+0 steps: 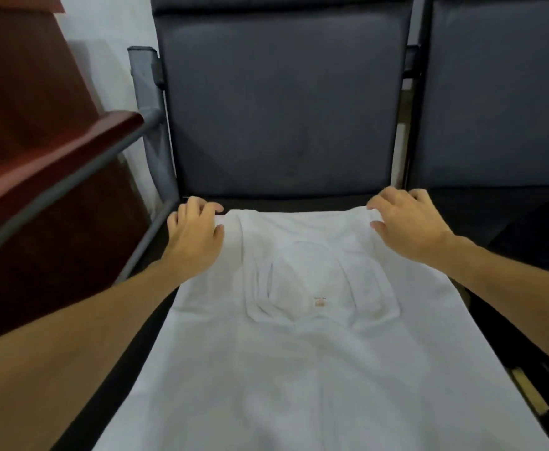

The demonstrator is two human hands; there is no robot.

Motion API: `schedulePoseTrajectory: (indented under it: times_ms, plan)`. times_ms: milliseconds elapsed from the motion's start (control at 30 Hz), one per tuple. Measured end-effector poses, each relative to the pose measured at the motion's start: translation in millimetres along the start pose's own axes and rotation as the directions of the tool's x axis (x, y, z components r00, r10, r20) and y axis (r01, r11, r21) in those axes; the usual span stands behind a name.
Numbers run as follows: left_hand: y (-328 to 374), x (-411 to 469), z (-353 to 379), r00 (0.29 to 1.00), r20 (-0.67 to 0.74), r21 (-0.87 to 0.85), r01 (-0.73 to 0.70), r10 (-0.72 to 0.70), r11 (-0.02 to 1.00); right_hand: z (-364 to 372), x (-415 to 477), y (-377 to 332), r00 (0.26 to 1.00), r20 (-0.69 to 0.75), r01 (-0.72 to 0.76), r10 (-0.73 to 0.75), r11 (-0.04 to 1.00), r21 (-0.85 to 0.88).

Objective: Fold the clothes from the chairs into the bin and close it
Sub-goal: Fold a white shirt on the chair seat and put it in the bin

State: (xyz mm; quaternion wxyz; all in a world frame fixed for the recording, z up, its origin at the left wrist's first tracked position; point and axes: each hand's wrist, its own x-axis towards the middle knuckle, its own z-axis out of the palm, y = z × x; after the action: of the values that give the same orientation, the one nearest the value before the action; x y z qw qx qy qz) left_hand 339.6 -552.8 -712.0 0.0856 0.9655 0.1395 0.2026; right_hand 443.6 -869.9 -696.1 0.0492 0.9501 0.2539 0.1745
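Together, your left grip (195, 236) and right grip (406, 222) each pinched a far corner of the white shirt (299, 369), its long axis running from you toward the chair back (282, 109).

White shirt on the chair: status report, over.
Left hand and right hand grip far corners of white shirt. Spread flat on chair. Bin not in view.

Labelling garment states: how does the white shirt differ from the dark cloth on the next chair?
The white shirt is spread flat; the dark cloth is bunched. The left hand and right hand hold the white shirt's far corners; nothing touches the dark cloth. Both lie on dark chair seats.
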Motion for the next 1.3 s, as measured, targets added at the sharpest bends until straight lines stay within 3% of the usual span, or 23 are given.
schedulePoseTrajectory:
  times_ms: [200,333,500,633,733,833,900,1033,1300]
  plan:
    - [24,-63,-42,0.948,0.287,-0.125,-0.108,0.140,0.986,-41,-62,-21,0.982,0.158,0.089,-0.108,0.988,0.123]
    - [31,-114,-68,0.804,0.486,-0.268,-0.235,0.342,0.934,-74,-111,-40,0.943,0.257,0.143,-0.211,0.955,0.262]
    - [55,-178,-96,0.629,0.673,-0.348,-0.195,0.390,0.917,-107,-169,-64,0.847,0.387,0.201,-0.364,0.893,0.402]
    - [60,-226,-107,0.500,0.716,-0.349,-0.349,0.487,0.870,-121,-211,-73,0.743,0.437,0.321,-0.507,0.842,0.433]
    - [63,-238,-109,0.481,0.720,-0.254,-0.488,0.501,0.835,-122,-234,-73,0.675,0.526,0.361,-0.518,0.853,0.377]
    - [67,-240,-102,0.447,0.711,-0.226,-0.586,0.543,0.778,-113,-253,-81,0.639,0.565,0.507,-0.521,0.839,0.201]
    - [69,-234,-97,0.434,0.720,-0.263,-0.551,0.541,0.792,-109,-260,-85,0.658,0.527,0.551,-0.538,0.821,0.150]
    - [72,-215,-92,0.436,0.733,-0.324,-0.451,0.522,0.832,-108,-258,-77,0.724,0.416,0.475,-0.550,0.835,0.276]
    - [72,-202,-84,0.492,0.731,-0.374,-0.291,0.473,0.880,-110,-244,-74,0.705,0.396,0.511,-0.589,0.808,0.291]
